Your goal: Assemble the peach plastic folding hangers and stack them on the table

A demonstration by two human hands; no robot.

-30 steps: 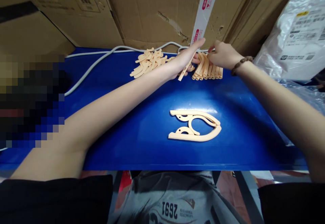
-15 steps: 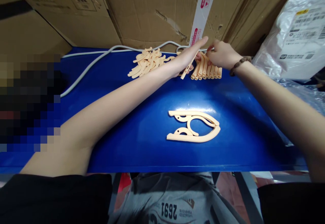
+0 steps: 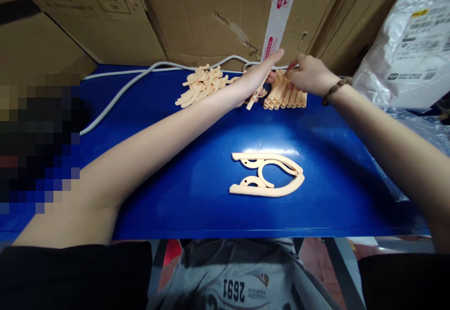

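A peach plastic hanger arm (image 3: pixel 256 96) slants from my left hand (image 3: pixel 256 78), which is closed around it with the thumb sticking up. My right hand (image 3: pixel 309 73) reaches into the row of similar hanger arms (image 3: pixel 286 95), fingers curled at its upper side; what they pinch is hidden. Left of my left hand, partly behind my forearm, lies a loose pile of small curved peach pieces (image 3: pixel 202 86). Nearer to me, a folded peach travel hanger (image 3: pixel 265 192) lies flat, its two arms joined at the right end by a pivot.
Cardboard boxes (image 3: pixel 197 19) stand along the back of the blue table (image 3: pixel 183 183). A white cable (image 3: pixel 121 96) runs along the back left. At the right sits a plastic-wrapped parcel (image 3: pixel 404 61) with clear film below it. The table's front edge is close to my body.
The hanger arm in my left hand has tilted and shifted slightly left. My right hand stays at the row with little movement; the view has moved a little.
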